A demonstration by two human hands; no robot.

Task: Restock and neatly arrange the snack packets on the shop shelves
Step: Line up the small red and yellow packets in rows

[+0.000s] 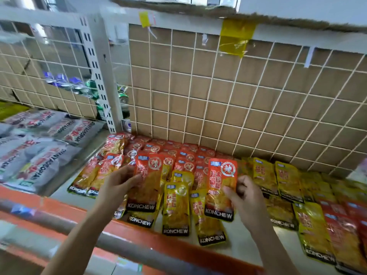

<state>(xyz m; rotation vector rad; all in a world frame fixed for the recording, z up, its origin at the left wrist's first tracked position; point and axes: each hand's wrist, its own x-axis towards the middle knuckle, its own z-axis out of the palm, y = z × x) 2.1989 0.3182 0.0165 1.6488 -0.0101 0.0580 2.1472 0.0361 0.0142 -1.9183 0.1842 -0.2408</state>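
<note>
Closest to the lens, a grey rail (59,221) and an orange lip (158,245) are crossing the view from 9 o'clock down toward 5 o'clock. Just past them the left hand (119,183) is pinching a red packet (148,187) by its left edge, fingers curled onto it, at 7 o'clock from centre. The right hand (246,197), at 5 o'clock, is gripping a second red packet (220,187) by its right edge, with the thumb lying on the front, the fingers curled behind and the label facing up. Between and below the two, yellow packets (175,207) are lying flat on the white shelf (248,247), black ends pointing to 6 o'clock. More red packets (186,155) are overlapping in rows toward 12 o'clock, reaching a white wire grid (218,96) that brown cardboard (248,108) is backing. At 9 o'clock, beyond a slotted white post (103,76), grey bags (39,147) are lying on the neighbouring shelf. Blurred cans (123,94) are showing behind the grid beside the post, and yellow tape (236,38) is clinging to the upper edge at 1 o'clock.
</note>
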